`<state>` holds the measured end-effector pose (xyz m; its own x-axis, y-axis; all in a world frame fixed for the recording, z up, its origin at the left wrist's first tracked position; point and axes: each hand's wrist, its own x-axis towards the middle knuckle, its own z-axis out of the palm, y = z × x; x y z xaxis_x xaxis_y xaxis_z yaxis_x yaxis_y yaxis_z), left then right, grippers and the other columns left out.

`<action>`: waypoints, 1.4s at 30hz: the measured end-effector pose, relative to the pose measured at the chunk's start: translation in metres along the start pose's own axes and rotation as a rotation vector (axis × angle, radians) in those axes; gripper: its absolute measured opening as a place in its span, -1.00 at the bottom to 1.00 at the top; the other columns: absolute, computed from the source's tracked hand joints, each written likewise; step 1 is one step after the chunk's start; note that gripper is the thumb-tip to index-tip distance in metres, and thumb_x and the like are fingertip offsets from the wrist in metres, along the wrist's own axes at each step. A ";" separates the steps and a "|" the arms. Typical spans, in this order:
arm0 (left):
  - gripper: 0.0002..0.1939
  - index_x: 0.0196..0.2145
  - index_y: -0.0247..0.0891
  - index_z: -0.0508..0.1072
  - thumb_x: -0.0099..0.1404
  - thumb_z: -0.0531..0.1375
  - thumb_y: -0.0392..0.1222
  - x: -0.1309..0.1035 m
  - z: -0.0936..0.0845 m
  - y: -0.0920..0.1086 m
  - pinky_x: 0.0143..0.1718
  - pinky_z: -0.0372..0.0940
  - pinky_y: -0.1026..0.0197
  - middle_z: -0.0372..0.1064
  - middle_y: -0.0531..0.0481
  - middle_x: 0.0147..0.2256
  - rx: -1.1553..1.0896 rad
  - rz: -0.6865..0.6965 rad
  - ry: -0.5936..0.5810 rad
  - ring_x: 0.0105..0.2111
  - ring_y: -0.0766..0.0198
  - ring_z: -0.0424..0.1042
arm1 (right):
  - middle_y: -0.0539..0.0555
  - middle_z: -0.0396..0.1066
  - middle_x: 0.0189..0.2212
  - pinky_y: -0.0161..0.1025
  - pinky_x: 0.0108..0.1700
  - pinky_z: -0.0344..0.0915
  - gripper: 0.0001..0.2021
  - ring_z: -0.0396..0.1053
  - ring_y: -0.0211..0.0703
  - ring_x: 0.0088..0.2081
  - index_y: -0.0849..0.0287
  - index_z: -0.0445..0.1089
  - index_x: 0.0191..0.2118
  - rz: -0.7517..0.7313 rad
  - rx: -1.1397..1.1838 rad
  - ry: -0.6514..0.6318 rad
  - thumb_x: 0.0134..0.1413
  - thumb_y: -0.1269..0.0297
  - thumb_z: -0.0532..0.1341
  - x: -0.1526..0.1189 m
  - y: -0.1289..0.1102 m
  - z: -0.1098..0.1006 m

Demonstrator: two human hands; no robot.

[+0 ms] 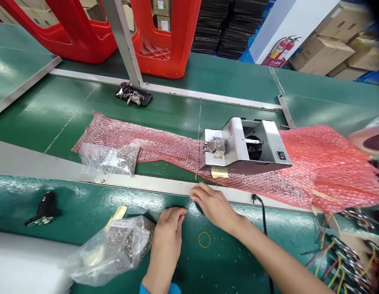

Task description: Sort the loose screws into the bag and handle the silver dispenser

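My left hand (168, 234) is low over the green bench, its thumb and fingertips pressed together; anything in the pinch is too small to make out. Close by, my right hand (212, 205) has its fingers curled in at the white metal rail (165, 185), and what they may hold is hidden. Beside my left hand lies an open clear bag (128, 241) full of small metal parts. Beyond my right hand, a grey tabletop machine (238, 145) with a metal feed bracket rests on pink bubble wrap (165, 145). A rubber band (204, 239) lies between my forearms.
Another bag of metal parts (116, 159) lies on the wrap's left end. A black plug-like device (45, 208) is at left, a phone with keys (134, 94) behind. A black cable (264, 228) runs past my right forearm; wired parts (345, 261) crowd the right. Red chairs (165, 41) stand beyond.
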<state>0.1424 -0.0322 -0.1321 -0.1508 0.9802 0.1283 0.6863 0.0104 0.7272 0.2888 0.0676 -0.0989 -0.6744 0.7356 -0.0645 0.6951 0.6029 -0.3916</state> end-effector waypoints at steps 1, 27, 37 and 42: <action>-0.77 -0.24 -0.14 0.45 0.28 0.05 -0.38 -0.003 0.000 -0.002 -0.28 0.38 0.21 0.46 0.08 -0.28 -0.003 0.005 -0.029 -0.27 0.25 0.45 | 0.00 0.33 -0.25 -0.30 -0.33 0.26 -0.80 0.38 -0.24 -0.32 0.10 0.33 -0.21 -0.042 0.043 -0.051 0.31 0.33 -0.03 -0.010 0.001 -0.001; -0.80 -0.23 -0.29 0.54 0.26 0.14 -0.24 0.106 -0.014 -0.020 -0.14 0.25 0.08 0.50 -0.10 -0.34 0.295 -0.465 0.289 -0.24 0.01 0.36 | 0.15 0.35 -0.17 -0.25 -0.48 0.05 -0.76 0.40 -0.11 -0.29 0.25 0.34 -0.15 0.234 -0.430 -0.105 0.29 0.43 -0.06 0.052 -0.001 -0.005; -0.83 -0.23 -0.26 0.51 0.25 0.14 -0.24 0.092 -0.021 -0.004 -0.19 0.27 0.09 0.47 -0.07 -0.34 0.223 -0.451 0.317 -0.26 0.06 0.39 | -0.01 0.36 -0.30 -0.31 -0.27 0.20 -0.84 0.33 -0.25 -0.27 0.13 0.36 -0.25 -0.293 0.143 -0.233 0.26 0.38 0.04 0.018 -0.012 -0.018; -0.89 -0.33 -0.21 0.49 0.21 0.16 -0.33 0.033 -0.013 0.019 -0.23 0.29 0.11 0.45 0.02 -0.36 0.059 -0.397 0.092 -0.32 0.16 0.40 | 0.03 0.37 -0.24 -0.32 -0.18 0.24 -0.88 0.34 -0.26 -0.26 0.18 0.39 -0.21 -0.044 0.289 0.080 0.17 0.45 0.14 0.051 0.004 -0.002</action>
<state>0.1411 -0.0023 -0.1056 -0.4732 0.8761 -0.0923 0.6016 0.3979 0.6926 0.2571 0.1081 -0.1021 -0.6724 0.7397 0.0257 0.5582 0.5297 -0.6386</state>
